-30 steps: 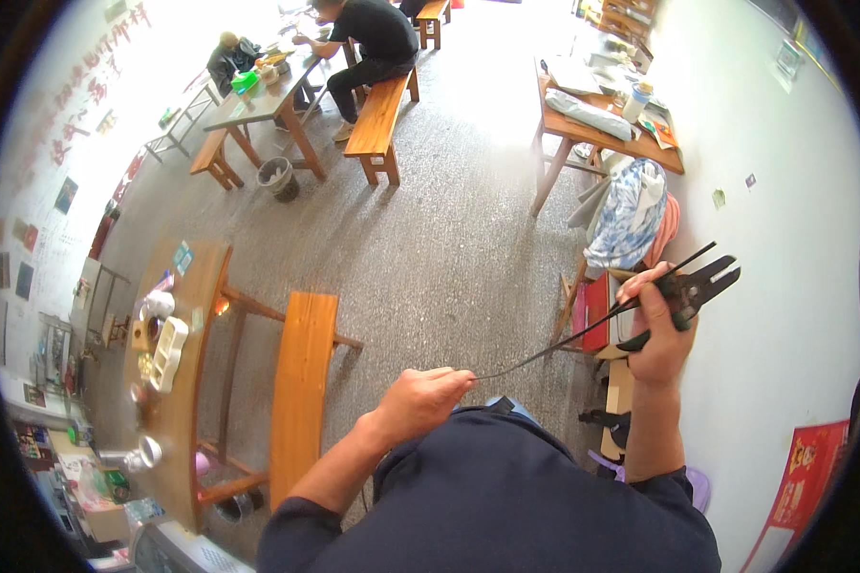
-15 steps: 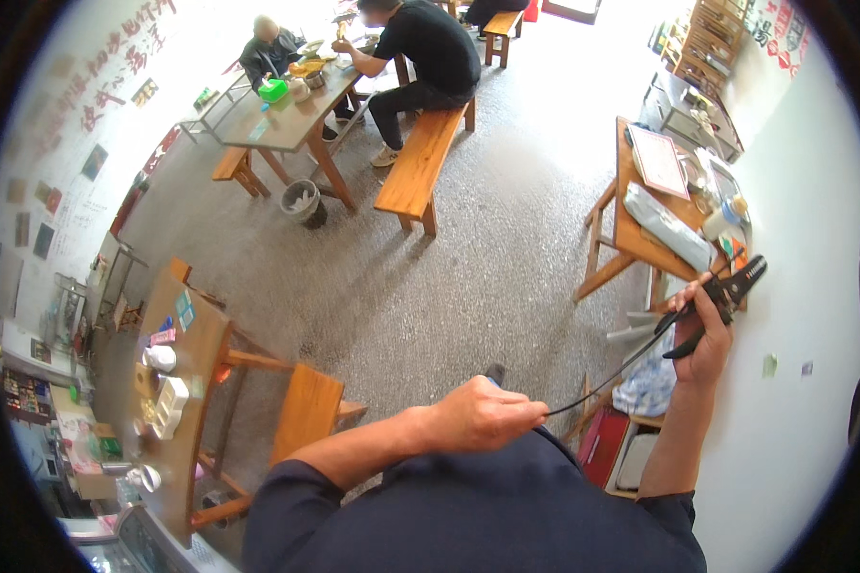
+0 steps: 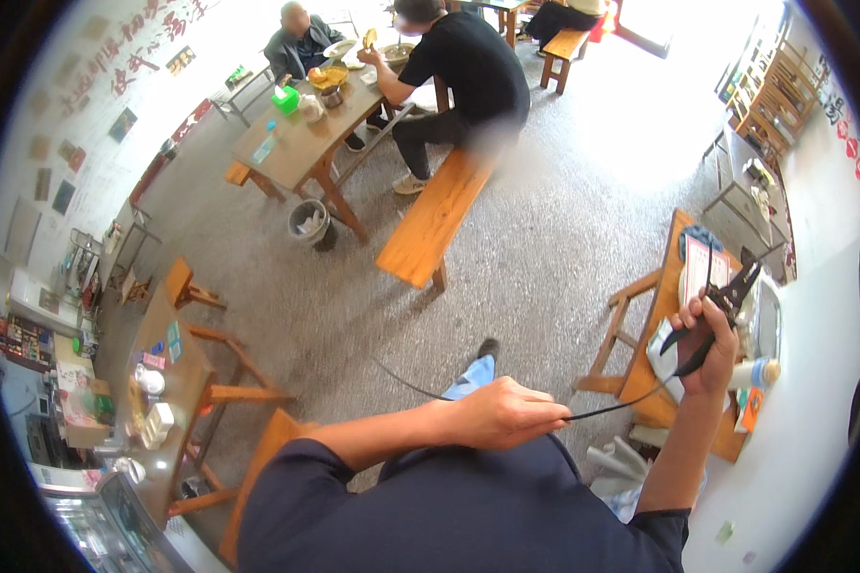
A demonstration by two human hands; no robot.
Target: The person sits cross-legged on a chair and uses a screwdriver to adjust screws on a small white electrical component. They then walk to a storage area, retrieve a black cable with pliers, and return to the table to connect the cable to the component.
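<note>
My left hand (image 3: 511,413) is closed in front of my body, pinching a thin black cable (image 3: 610,411). A loose stretch of the cable trails out behind that hand over the floor. From the left fingertips it bends slackly up to my right hand (image 3: 713,363), and its other end sticks up above that hand. My right fingers are wrapped round black wire strippers (image 3: 736,288), jaws pointing up, handles apart below. Whether the jaws are on the cable I cannot tell.
A wooden table (image 3: 645,368) at my right carries papers and a bottle (image 3: 753,373). Ahead are a long bench (image 3: 437,224), a bucket (image 3: 311,224) and two people at a table (image 3: 287,158). Another table (image 3: 183,368) with small dishes stands at left; a white wall (image 3: 822,382) runs along the right.
The view has shifted as I moved, with one foot now showing ahead. My hands are closer together and the cable between them sags more. Both hands keep their grip.
</note>
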